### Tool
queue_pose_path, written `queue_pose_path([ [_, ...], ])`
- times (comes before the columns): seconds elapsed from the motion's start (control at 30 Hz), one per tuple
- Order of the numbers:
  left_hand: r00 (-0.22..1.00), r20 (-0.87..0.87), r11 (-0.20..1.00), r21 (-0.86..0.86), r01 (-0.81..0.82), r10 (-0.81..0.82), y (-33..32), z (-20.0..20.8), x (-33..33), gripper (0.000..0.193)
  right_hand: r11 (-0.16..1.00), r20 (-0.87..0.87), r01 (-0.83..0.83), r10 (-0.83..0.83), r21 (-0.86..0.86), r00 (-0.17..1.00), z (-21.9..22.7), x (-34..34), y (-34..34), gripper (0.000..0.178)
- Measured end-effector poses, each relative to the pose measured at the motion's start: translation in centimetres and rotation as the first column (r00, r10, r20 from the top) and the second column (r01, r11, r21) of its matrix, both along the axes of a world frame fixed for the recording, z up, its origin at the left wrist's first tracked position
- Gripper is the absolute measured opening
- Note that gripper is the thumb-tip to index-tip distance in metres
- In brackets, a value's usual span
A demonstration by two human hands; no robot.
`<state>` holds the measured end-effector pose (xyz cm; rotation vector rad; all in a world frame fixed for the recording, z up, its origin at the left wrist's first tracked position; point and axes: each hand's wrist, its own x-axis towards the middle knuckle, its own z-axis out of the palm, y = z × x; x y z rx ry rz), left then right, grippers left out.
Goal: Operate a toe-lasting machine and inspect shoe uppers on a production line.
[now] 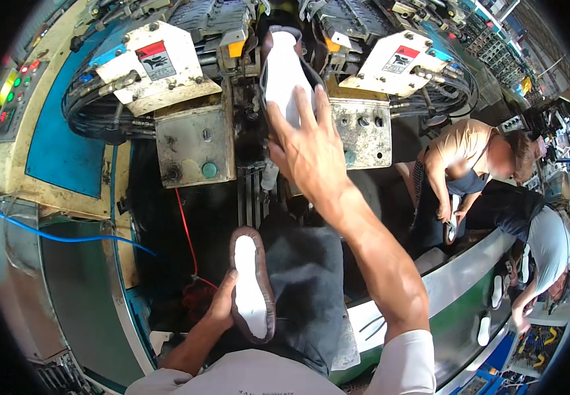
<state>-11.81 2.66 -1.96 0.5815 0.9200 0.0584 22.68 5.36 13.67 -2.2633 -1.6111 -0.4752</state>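
My right hand [308,141] reaches forward with its fingers spread over the white sole of a dark shoe upper [285,72], which sits bottom up in the middle of a machine. The fingertips press on or touch its near half. Down by my lap, my left hand [224,299] grips a brown shoe upper [252,286] from its left side, with the thumb along its edge. A white insole faces up on it, ringed by a folded brown rim. The fingers beneath that shoe are hidden.
Metal machine blocks [196,141] with green buttons flank the shoe. A control panel [18,99] stands at left, near a blue hose [68,230]. At right, one person [469,158] holds a shoe; another [548,243] bends by a green conveyor [456,329] carrying white-soled shoes.
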Motion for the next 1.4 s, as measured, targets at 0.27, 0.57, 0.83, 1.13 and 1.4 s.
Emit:
queue_pose_path([
  [0.27, 0.995, 0.047, 0.992, -0.086, -0.087, 0.091, 3.7, 0.4, 4.6, 0.074, 0.998, 0.025, -0.038, 0.04, -0.058, 0.999, 2.0, 8.4, 7.4, 0.071],
  [0.57, 0.988, 0.014, 0.969, -0.196, -0.149, 0.155, 7.9, -2.4, 7.3, 0.072, 0.992, 0.069, -0.112, 0.108, 0.053, 0.992, 4.9, 10.0, 9.3, 0.059],
  [0.83, 0.97, 0.238, 0.998, -0.046, -0.032, 0.043, 9.5, -1.9, 6.7, 0.079, 1.0, 0.103, -0.017, 0.017, 0.002, 0.995, 6.9, 9.0, 11.3, 0.064],
  [1.13, 0.934, 0.357, 0.986, 0.149, -0.072, 0.014, 10.2, 5.2, 7.8, 0.08, 0.991, -0.9, 0.084, 0.053, 0.099, 0.433, -2.1, -5.3, -5.7, 0.084],
  [1.4, 0.759, 0.641, 0.966, 0.251, -0.065, -0.115, 4.0, 7.9, 3.0, 0.097, 0.944, -0.935, 0.239, 0.279, 0.226, -0.22, -7.0, -21.1, -13.9, 0.087],
])
